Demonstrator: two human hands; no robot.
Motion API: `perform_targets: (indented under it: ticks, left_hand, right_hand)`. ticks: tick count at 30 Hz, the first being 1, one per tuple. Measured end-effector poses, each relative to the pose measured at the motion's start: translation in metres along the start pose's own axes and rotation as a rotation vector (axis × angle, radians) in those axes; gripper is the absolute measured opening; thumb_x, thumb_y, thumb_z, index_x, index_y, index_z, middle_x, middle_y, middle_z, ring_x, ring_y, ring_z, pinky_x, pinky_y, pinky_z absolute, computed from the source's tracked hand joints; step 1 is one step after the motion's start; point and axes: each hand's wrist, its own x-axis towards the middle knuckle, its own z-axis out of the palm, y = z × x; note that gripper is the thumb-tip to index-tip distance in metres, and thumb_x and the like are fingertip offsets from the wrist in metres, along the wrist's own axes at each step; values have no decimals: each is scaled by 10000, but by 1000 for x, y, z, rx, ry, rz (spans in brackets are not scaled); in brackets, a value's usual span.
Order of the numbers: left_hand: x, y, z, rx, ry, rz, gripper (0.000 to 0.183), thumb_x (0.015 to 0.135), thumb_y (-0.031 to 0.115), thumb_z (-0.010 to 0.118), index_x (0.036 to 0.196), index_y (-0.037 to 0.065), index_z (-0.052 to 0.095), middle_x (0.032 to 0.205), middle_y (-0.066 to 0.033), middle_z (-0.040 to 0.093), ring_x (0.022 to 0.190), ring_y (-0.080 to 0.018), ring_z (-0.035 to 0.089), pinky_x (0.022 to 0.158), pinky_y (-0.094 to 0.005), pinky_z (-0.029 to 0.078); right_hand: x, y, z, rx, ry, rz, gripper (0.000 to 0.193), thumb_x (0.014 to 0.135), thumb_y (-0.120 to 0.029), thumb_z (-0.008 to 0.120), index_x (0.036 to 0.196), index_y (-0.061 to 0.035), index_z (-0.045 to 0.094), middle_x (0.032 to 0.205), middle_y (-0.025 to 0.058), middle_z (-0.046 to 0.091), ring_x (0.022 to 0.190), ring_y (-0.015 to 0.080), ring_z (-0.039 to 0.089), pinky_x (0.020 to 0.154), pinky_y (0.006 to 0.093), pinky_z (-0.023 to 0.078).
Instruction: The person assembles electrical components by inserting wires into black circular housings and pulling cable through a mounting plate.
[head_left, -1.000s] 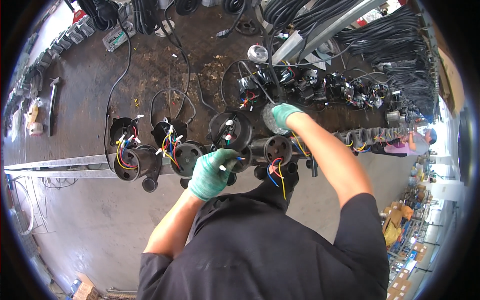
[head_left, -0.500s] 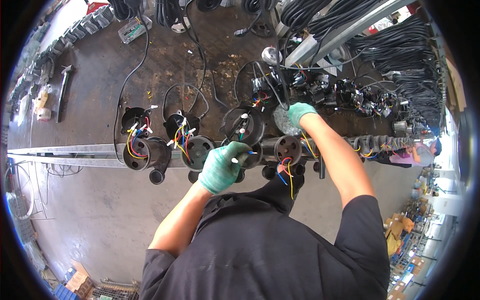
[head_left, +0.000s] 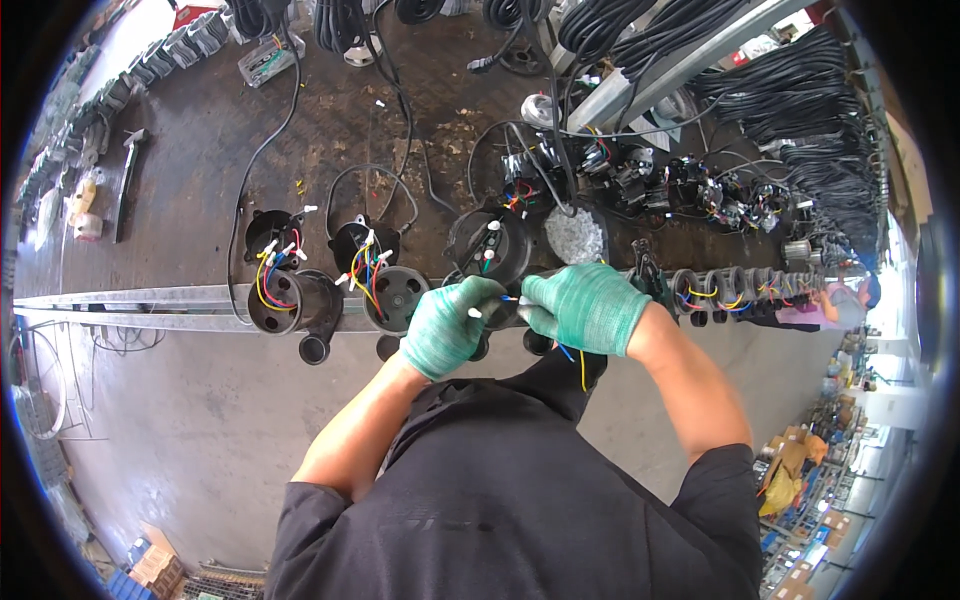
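My left hand (head_left: pixel 452 325), in a green knit glove, is closed in a pinch on wires with a blue end (head_left: pixel 508 298) pointing right. A white cap (head_left: pixel 474 313) pokes out by its fingers. My right hand (head_left: pixel 588 308), gloved alike, meets it fingertip to fingertip, pinching a small white wire cap (head_left: pixel 524 301) at the wire's end. Both are above the bench edge, over black motor housings they partly hide. Just beyond stands an open black round cover (head_left: pixel 490 248) with white-capped wires. A dish of small whitish caps (head_left: pixel 575 236) lies behind my right hand.
Black housings (head_left: pixel 285 300) with coloured wires line the bench edge, more running off right (head_left: pixel 740 288). Wired motor parts (head_left: pixel 690 185) and coiled black cables (head_left: pixel 830 110) fill the right side. A hammer (head_left: pixel 128 185) lies at left. A metal post (head_left: pixel 660 75) slants overhead. Another person (head_left: pixel 845 303) is far right.
My right hand has come from the dish of caps leftward and nearer, to my left fingertips, with a small white cap in its pinch. My left hand has stayed nearly in place.
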Motion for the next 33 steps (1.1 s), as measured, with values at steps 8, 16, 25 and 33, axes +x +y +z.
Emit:
perform_targets:
  ticks: [8, 16, 25, 33]
  left_hand:
    - [-1, 0, -2, -16, 4, -31, 194, 960, 83, 722, 1152, 70, 696, 937, -169, 771, 836, -372, 760, 726, -428, 602]
    - [-1, -3, -2, 62, 0, 96, 168, 959, 32, 719, 1124, 49, 690, 922, -163, 767, 815, -333, 769, 689, -390, 601]
    - [-1, -2, -4, -61, 30, -23, 207, 954, 58, 698, 1159, 77, 671, 921, -190, 751, 843, -409, 739, 722, -449, 585]
    - [-1, -4, 0, -97, -1, -43, 167, 960, 68, 703, 1123, 80, 671, 882, -168, 750, 787, -381, 744, 681, -439, 579]
  right_hand:
    - [11, -20, -16, -41, -77, 44, 344, 1066, -361, 547, 1070, -51, 696, 849, 186, 755, 842, 408, 743, 784, 538, 567]
    - [38, -3, -33, 211, -507, -88, 378, 1088, -322, 531, 993, -9, 721, 783, 156, 741, 720, 343, 744, 642, 450, 565]
    - [8, -24, -22, 305, 15, 150, 428, 982, -381, 744, 1172, -6, 662, 902, 169, 760, 739, 306, 747, 732, 417, 582]
    - [-1, -1, 49, 235, 683, -283, 246, 927, -47, 741, 1172, -30, 731, 1020, 128, 773, 884, 304, 760, 770, 386, 605]
